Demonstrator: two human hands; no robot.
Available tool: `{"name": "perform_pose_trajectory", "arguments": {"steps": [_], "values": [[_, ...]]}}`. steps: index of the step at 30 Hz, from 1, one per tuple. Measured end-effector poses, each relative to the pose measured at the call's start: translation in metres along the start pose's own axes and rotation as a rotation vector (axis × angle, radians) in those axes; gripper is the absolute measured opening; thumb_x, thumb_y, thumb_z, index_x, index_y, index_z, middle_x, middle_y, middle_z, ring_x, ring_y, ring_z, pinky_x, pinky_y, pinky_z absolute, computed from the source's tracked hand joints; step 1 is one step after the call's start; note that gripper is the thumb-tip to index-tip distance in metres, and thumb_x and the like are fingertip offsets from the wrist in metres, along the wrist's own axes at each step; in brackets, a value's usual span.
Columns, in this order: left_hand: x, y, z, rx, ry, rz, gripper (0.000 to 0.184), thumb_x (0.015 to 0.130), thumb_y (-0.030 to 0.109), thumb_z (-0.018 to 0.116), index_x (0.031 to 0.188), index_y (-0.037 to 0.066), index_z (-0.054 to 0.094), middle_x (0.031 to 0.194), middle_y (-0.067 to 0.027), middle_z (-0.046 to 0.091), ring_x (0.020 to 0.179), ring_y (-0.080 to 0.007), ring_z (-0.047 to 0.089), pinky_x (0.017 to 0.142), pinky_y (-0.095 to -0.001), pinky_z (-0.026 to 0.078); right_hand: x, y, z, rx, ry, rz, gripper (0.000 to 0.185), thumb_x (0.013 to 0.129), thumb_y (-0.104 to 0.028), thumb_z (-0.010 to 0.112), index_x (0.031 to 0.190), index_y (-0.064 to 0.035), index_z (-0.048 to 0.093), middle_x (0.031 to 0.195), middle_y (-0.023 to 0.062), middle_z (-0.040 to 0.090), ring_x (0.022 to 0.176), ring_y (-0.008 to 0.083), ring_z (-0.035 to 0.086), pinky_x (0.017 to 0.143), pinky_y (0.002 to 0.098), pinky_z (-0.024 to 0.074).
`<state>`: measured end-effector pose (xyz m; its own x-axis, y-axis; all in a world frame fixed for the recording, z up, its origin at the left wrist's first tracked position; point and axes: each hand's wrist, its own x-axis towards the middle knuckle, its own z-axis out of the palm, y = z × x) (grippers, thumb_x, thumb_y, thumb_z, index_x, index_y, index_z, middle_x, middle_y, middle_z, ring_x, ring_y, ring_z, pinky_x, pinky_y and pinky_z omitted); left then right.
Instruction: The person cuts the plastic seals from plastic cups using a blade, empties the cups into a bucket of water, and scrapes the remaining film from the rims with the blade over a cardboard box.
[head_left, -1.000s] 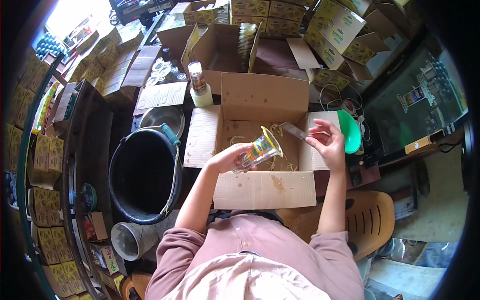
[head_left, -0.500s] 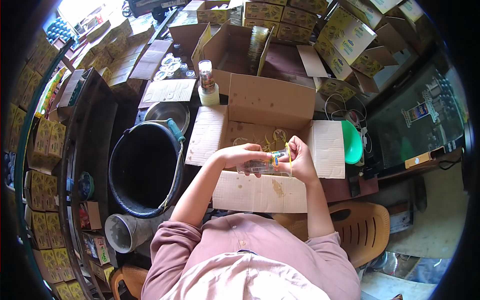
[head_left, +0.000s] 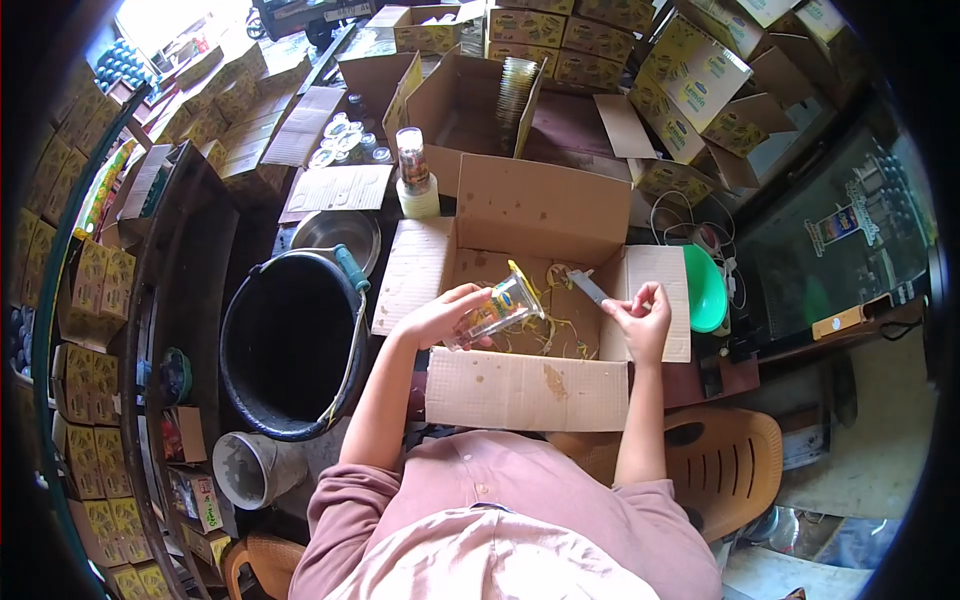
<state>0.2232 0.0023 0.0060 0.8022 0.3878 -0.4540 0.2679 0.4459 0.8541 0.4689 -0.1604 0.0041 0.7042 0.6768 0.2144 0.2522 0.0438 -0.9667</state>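
Observation:
My left hand is wrapped round a clear plastic cup with a printed label. The cup is tilted, its mouth with a yellow rim toward the upper right. Between thumb and fingers my right hand pinches a thin grey blade, which points up and left, apart from the cup. Both hands are over an open cardboard box. Thin yellow strips lie in the box, some looped, partly hidden behind the cup.
A black bucket stands left of the box, a grey pail below it. Beyond are stacked cups and a steel bowl. A green bowl is at the right. Chairs and cartons surround the workspace.
My right hand has moved right and down, away from the cup, and the blade now shows in it. My left hand has shifted left, with the cup's mouth tipped upward.

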Motion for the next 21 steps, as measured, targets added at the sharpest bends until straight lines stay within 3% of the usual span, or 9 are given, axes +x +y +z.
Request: {"name": "perform_pose_trajectory", "arguments": {"steps": [1, 4, 5, 6, 8, 9, 16, 19, 21], "values": [[0.003, -0.008, -0.008, -0.055, -0.054, 0.007, 0.041, 0.089, 0.033, 0.050, 0.122, 0.010, 0.041, 0.103, -0.0078, 0.056, 0.078, -0.0176, 0.064, 0.058, -0.0280, 0.050, -0.005, 0.016, 0.004, 0.146, 0.043, 0.062, 0.037, 0.068, 0.011, 0.068, 0.077, -0.0083, 0.039, 0.066, -0.0027, 0.042, 0.071, 0.0147, 0.065, 0.064, 0.0223, 0.0520], [-0.003, -0.026, 0.000, -0.094, -0.002, 0.438, 0.043, 0.087, 0.026, 0.057, 0.122, 0.006, 0.040, 0.104, -0.0061, 0.056, 0.095, -0.0123, 0.057, 0.074, -0.0272, 0.049, -0.026, 0.052, 0.022, 0.729, 0.217, 0.366, 0.029, 0.070, 0.012, 0.067, 0.076, -0.0090, 0.047, 0.071, 0.0008, 0.053, 0.075, 0.0136, 0.063, 0.068, 0.0233, 0.0541], [-0.007, -0.028, 0.005, -0.177, -0.008, 0.580, 0.048, 0.085, 0.017, 0.060, 0.126, 0.005, 0.037, 0.109, -0.0047, 0.054, 0.104, -0.0110, 0.049, 0.086, -0.0273, 0.043, -0.033, 0.066, 0.024, 0.988, 0.258, 0.563, 0.024, 0.071, 0.012, 0.066, 0.076, -0.0083, 0.054, 0.078, 0.0048, 0.060, 0.077, 0.0148, 0.062, 0.069, 0.0234, 0.0552], [-0.010, -0.032, 0.007, -0.225, -0.015, 0.635, 0.052, 0.082, 0.013, 0.063, 0.127, 0.004, 0.037, 0.111, -0.0044, 0.052, 0.104, -0.0117, 0.048, 0.087, -0.0286, 0.042, -0.040, 0.074, 0.031, 1.180, 0.329, 0.661, 0.017, 0.073, 0.010, 0.065, 0.077, -0.0059, 0.059, 0.081, 0.0073, 0.063, 0.078, 0.0172, 0.063, 0.071, 0.0228, 0.0552], [-0.015, -0.032, 0.009, -0.028, 0.056, 0.778, 0.054, 0.078, 0.008, 0.065, 0.125, 0.003, 0.039, 0.112, -0.0040, 0.051, 0.103, -0.0118, 0.048, 0.092, -0.0300, 0.039, -0.054, 0.068, 0.046, 1.404, 0.322, 0.757, 0.007, 0.076, 0.007, 0.062, 0.082, 0.0036, 0.060, 0.088, 0.0148, 0.063, 0.083, 0.0207, 0.063, 0.073, 0.0240, 0.0560], [-0.026, -0.024, 0.014, 0.050, 0.152, 0.714, 0.059, 0.073, 0.003, 0.068, 0.123, 0.003, 0.039, 0.112, -0.0060, 0.052, 0.103, -0.0136, 0.049, 0.095, -0.0322, 0.036, -0.061, 0.063, 0.052, 1.459, 0.265, 0.783, 0.009, 0.077, 0.007, 0.062, 0.084, 0.0046, 0.059, 0.090, 0.0152, 0.063, 0.084, 0.0207, 0.063, 0.074, 0.0238, 0.0559], [-0.048, -0.016, 0.025, 0.191, 0.308, 1.132, 0.065, 0.066, -0.002, 0.073, 0.121, 0.004, 0.037, 0.117, -0.0121, 0.050, 0.103, -0.0188, 0.052, 0.092, -0.0352, 0.041, -0.074, 0.001, 0.070, 1.518, -0.099, 0.819, 0.030, 0.079, 0.007, 0.057, 0.109, 0.0020, 0.056, 0.097, 0.0112, 0.062, 0.090, 0.0169, 0.059, 0.078, 0.0229, 0.0534], [-0.066, -0.004, 0.029, 0.654, 0.624, 1.151, 0.072, 0.060, 0.004, 0.078, 0.118, 0.007, 0.037, 0.114, -0.0108, 0.053, 0.099, -0.0189, 0.053, 0.089, -0.0334, 0.041, -0.071, -0.028, 0.073, 1.408, -0.246, 0.701, 0.038, 0.078, 0.008, 0.056, 0.115, -0.0006, 0.053, 0.094, 0.0090, 0.061, 0.088, 0.0158, 0.059, 0.078, 0.0230, 0.0528], [-0.068, -0.006, 0.031, 0.533, 0.691, 1.161, 0.072, 0.055, 0.011, 0.082, 0.113, 0.008, 0.040, 0.106, -0.0073, 0.057, 0.096, -0.0179, 0.052, 0.086, -0.0325, 0.040, -0.069, -0.039, 0.077, 1.332, -0.363, 0.614, 0.042, 0.078, 0.008, 0.056, 0.118, -0.0023, 0.051, 0.092, 0.0074, 0.060, 0.087, 0.0150, 0.059, 0.078, 0.0232, 0.0523]]}}
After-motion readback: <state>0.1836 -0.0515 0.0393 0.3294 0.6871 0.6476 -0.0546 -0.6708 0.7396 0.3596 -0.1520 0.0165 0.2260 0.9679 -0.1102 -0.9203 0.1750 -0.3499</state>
